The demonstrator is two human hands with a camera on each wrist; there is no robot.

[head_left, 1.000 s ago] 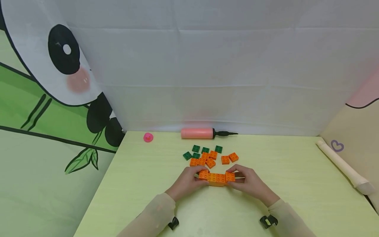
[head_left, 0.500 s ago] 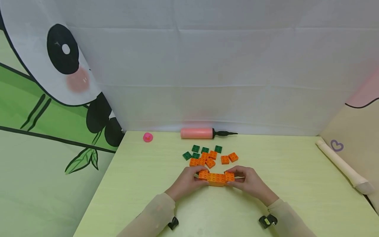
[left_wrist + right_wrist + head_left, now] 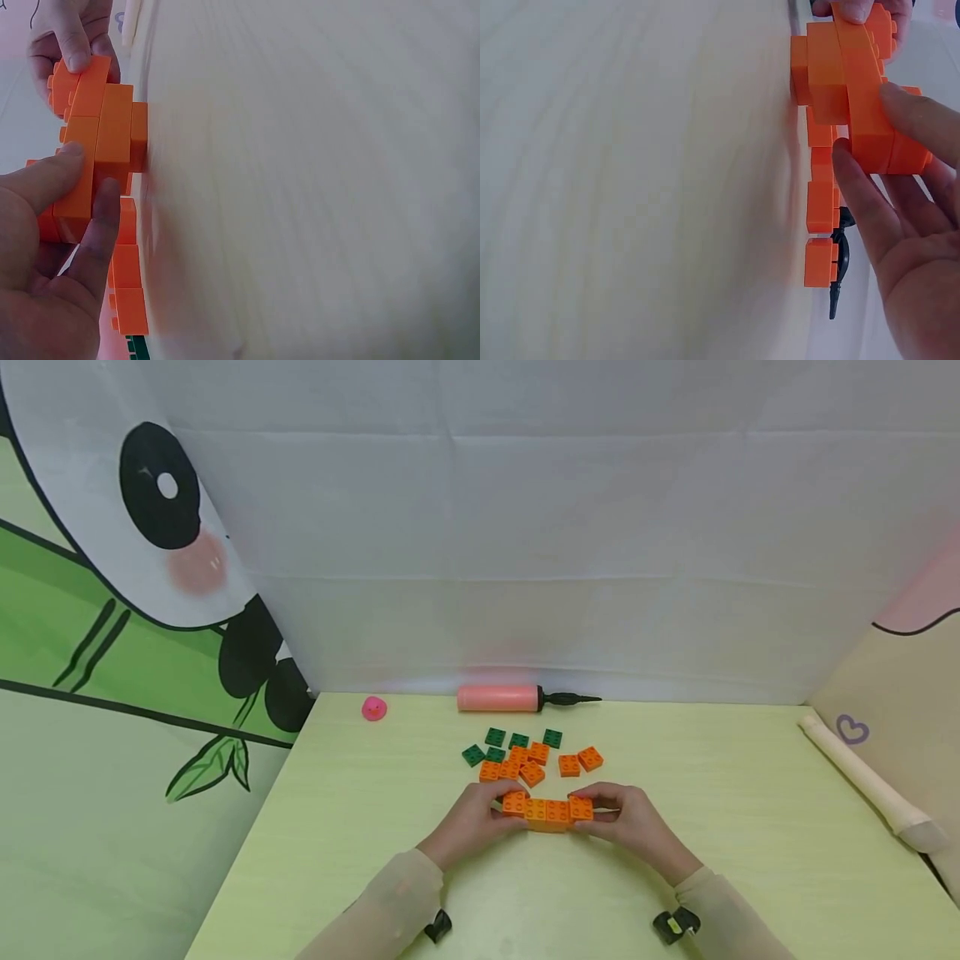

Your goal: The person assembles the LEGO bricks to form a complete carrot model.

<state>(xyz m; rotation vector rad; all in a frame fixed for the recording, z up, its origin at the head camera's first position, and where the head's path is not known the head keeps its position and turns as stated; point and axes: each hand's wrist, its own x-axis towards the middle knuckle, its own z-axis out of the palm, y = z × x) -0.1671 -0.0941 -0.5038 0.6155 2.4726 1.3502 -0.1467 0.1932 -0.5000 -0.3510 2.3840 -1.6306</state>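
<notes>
Both hands hold one assembly of joined orange toy bricks (image 3: 547, 816) at the middle of the table. My left hand (image 3: 480, 817) grips its left end, thumb on the near side. At the opposite end, my right hand (image 3: 628, 820) pinches the raised end brick between thumb and fingers. In the head view each end carries a brick higher than the middle ones. The left wrist view shows the assembly (image 3: 112, 124) stepped, narrower toward the table. From the right wrist, its lower bricks (image 3: 826, 71) stand out below the gripped end; whether they touch the table I cannot tell.
Behind the hands lie several loose orange bricks (image 3: 532, 774) and several green bricks (image 3: 495, 737). Two orange bricks (image 3: 569, 766) sit apart on the right. A pink hand pump (image 3: 498, 698) and a small pink duck (image 3: 374, 708) lie along the table's back edge.
Both hands keep their grip on the brick assembly. The right hand and wrist have shifted very slightly left; the loose bricks stay where they were.
</notes>
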